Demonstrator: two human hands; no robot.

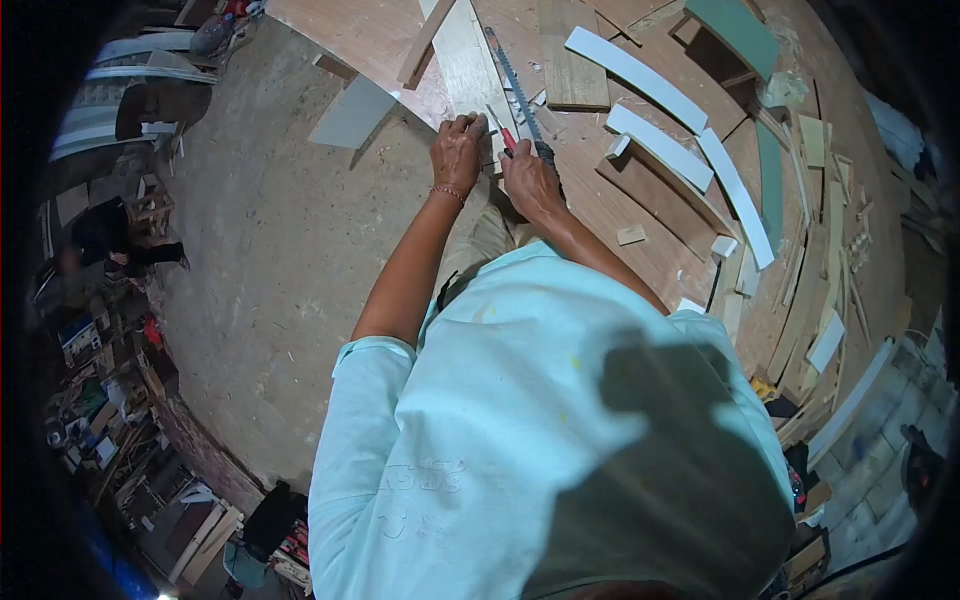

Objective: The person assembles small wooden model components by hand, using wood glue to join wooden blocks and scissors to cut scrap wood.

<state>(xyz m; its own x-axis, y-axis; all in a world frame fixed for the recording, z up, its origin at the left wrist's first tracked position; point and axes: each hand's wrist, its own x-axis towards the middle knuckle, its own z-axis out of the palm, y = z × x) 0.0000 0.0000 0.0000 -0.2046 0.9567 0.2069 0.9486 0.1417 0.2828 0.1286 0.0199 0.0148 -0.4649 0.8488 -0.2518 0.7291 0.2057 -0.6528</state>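
Along the plywood table [590, 225], we have a long pale board [465, 70] with its near end under our hands, probably so both can reach it without stretching. Just beside it lies a saw [517, 88], its handle turned toward us, likely for easy reach. Our left hand [458, 155] is at the board's end with fingers bent, seemingly to steady it; we cannot tell whether they pinch anything. Our right hand [531, 178] has its fingers curled closed around a small red-handled tool [508, 140], pointed up along the board, apparently held short for control.
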